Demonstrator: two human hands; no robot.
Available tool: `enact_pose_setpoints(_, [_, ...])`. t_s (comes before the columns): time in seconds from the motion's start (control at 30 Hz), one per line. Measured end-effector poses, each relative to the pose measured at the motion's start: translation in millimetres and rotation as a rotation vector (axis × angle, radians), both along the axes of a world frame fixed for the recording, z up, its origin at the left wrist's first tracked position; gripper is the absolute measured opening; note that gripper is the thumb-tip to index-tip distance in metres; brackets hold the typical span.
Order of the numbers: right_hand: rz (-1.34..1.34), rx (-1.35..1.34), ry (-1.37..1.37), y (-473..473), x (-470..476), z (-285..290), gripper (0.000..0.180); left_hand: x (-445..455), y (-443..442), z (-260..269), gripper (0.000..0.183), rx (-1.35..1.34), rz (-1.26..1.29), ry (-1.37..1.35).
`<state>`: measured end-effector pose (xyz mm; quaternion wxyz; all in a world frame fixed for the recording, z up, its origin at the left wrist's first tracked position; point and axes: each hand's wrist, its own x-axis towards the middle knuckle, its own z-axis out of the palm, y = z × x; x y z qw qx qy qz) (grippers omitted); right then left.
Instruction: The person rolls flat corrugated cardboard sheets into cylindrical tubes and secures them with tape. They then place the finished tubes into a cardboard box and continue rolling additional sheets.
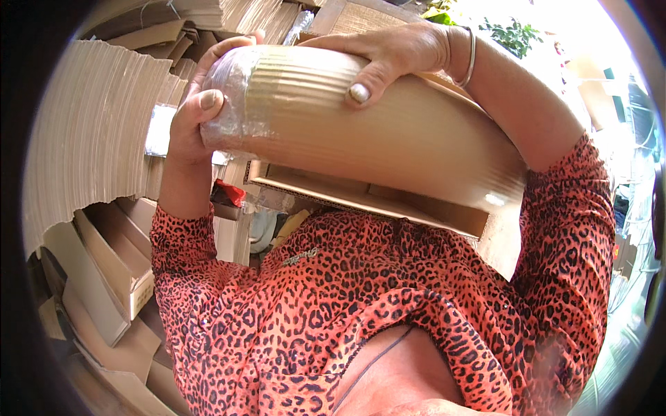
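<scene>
Across my front lies a long tan bundle (374, 135), with ridges along its upper edge; it appears to be cardboard. Clear plastic film (229, 104) is wrapped around its left end. My left hand (195, 104) grips that wrapped end, thumb on the near side and fingers on the far side. Farther along, my right hand (390, 57) lies over the top edge with its thumb pressed on the near face. A bangle circles the right wrist. Just below the bundle is an open cardboard box (359, 200), partly hidden by it. What the bundle contains cannot be seen.
A tall stack of flat cardboard (93, 125) rises at the left. Under it are several loose cardboard trays (119, 249). More stacked sheets (244, 15) stand at the back. Green leaves (512, 36) show at upper right, and plastic sheeting (635, 291) runs down the right side.
</scene>
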<state>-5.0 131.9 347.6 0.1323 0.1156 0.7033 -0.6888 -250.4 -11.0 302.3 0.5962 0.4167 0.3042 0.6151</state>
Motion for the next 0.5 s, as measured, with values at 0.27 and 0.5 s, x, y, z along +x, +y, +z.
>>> enact_pose_setpoints(0.27, [0.043,0.233,0.066,-18.6,36.3,-53.5,0.121,28.2,-13.8,-5.2,0.074,0.165,-0.045,0.577])
enact_pose_setpoints(0.5, [-0.327,-0.766,-0.071,-55.7,68.0,-142.1,0.090,31.9,-12.3,-6.8,0.082,0.065,-0.313,0.759])
